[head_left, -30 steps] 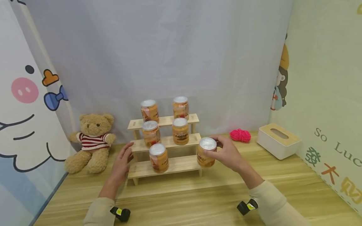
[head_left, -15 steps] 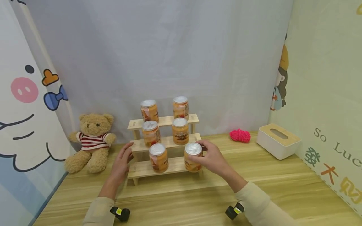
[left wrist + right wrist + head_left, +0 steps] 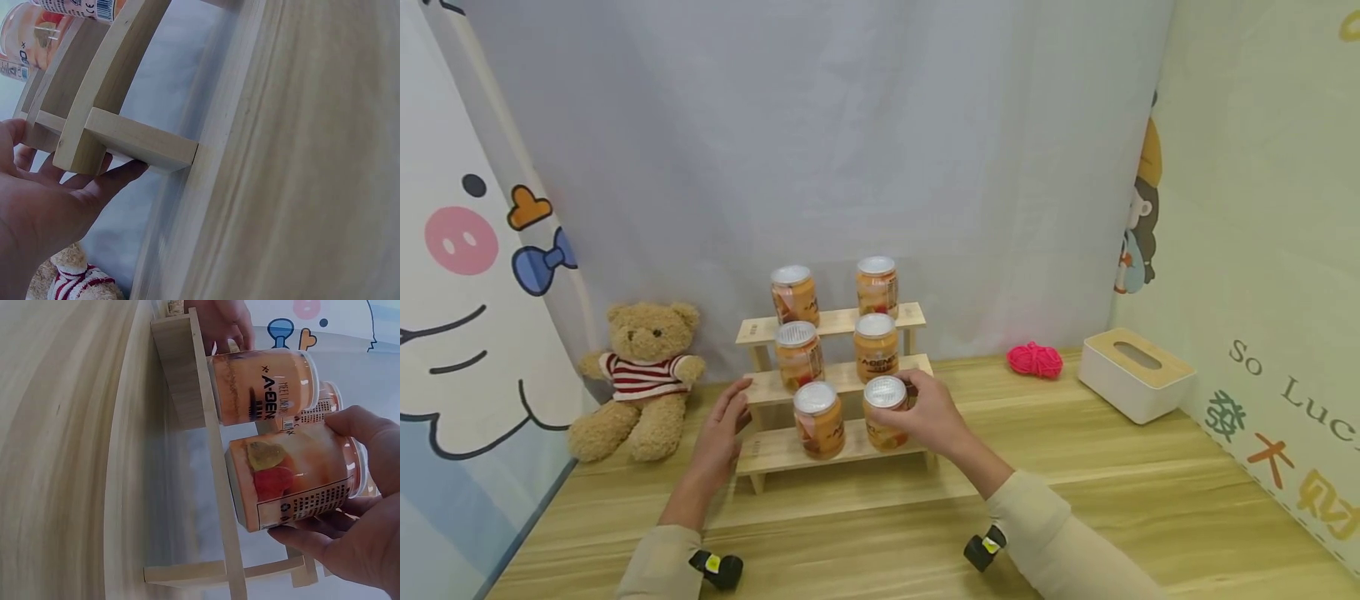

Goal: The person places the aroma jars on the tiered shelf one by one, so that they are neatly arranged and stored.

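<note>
My right hand grips an orange can with a silver lid, thumb on the near side and fingers behind. The can's base is right at the lowest board of a three-tier wooden display stand, towards its right end. To its left on that tier stands another such can. Two cans, left and right, occupy the middle tier; two more, left and right, the top. At the stand's left end my left hand rests with extended fingers against the wooden ends.
A teddy bear in a striped shirt sits left of the stand. Pink yarn and a white tissue box with a wooden top lie to the right on the wooden table. A grey curtain hangs behind.
My right hand has carried the can leftward from beyond the stand's right end to over the lowest tier, beside the other can. My left hand has stayed at the stand's left end.
</note>
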